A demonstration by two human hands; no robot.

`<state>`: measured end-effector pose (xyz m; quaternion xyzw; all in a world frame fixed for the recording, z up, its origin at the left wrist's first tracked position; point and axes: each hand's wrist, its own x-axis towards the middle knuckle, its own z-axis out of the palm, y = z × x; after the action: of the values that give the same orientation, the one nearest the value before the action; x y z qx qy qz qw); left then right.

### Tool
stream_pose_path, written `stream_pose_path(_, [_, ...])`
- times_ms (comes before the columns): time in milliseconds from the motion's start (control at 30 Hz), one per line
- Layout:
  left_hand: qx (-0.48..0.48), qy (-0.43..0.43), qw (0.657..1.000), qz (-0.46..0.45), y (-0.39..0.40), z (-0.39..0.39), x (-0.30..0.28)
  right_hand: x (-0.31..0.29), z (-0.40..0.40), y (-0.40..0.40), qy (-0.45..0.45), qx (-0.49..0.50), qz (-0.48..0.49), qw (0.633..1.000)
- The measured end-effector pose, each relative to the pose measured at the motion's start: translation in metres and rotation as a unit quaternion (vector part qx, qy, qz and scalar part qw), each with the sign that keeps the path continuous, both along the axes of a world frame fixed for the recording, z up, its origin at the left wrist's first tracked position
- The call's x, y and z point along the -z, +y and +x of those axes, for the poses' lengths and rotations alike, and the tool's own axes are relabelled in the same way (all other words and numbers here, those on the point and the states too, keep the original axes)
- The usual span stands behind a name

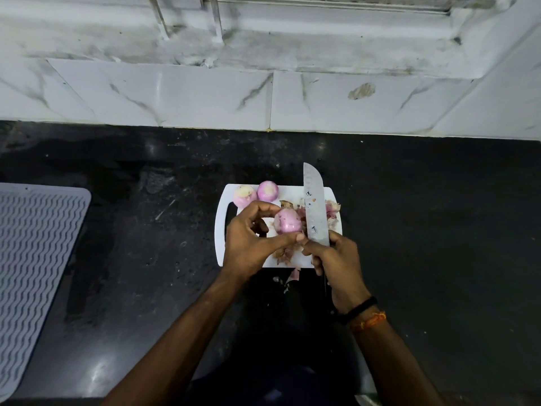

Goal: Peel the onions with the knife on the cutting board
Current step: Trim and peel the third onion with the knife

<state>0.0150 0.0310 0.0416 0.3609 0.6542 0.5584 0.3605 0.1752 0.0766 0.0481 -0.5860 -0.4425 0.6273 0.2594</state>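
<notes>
**Third onion in hand, knife up beside it**

The left hand was cupped around the onion, thumb under its near side and fingers curled over the far side, holding it just above the cutting board. The right hand was clamped on the handle of the knife, blade pointing away from the person, flat side showing, edge just beside the onion's right flank; whether steel actually touched the skin I couldn't tell. The two hands were close together, thumbs nearly meeting under the onion.

Handling, as a guess: the onion looked mostly bare, glossy and pink, so probably slick and firm, light, and round enough to roll. Best held the way it was, pinched across its middle, with the ends left free for the blade. Any remaining skin would be thin, brittle and likely to tear in scraps.

Two peeled onions sat touching each other at the board's far left corner. Loose peel scraps lay on the right side, more at the near edge. The board rested on a dark countertop; a ribbed grey mat lay well apart to the left.
</notes>
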Motion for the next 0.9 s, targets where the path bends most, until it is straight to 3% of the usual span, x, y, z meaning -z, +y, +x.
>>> stream_pose_path(67, [-0.016,-0.135,0.99,-0.029,0.004,0.002,-0.005,-0.001,0.001,0.0,0.001,-0.003,0.013,1.0])
stream_pose_path(167, [-0.026,-0.377,0.923,-0.076,0.006,0.002,-0.013,-0.001,0.002,-0.001,-0.004,0.002,0.037,0.999])
stream_pose_path(267, [-0.042,-0.492,0.866,-0.085,0.004,0.002,-0.021,-0.002,0.001,-0.002,-0.013,0.004,0.076,0.997])
stream_pose_path(333, [-0.052,-0.521,0.848,-0.084,0.003,0.002,-0.021,-0.006,0.001,-0.002,-0.025,0.004,0.103,0.994])
stream_pose_path(567, [-0.027,-0.535,0.844,-0.014,-0.002,0.003,-0.008,-0.029,-0.002,-0.008,-0.118,-0.04,0.216,0.968])
stream_pose_path(900, [0.014,-0.549,0.835,0.028,-0.002,0.003,0.004,-0.04,-0.008,-0.012,-0.199,-0.108,0.375,0.899])
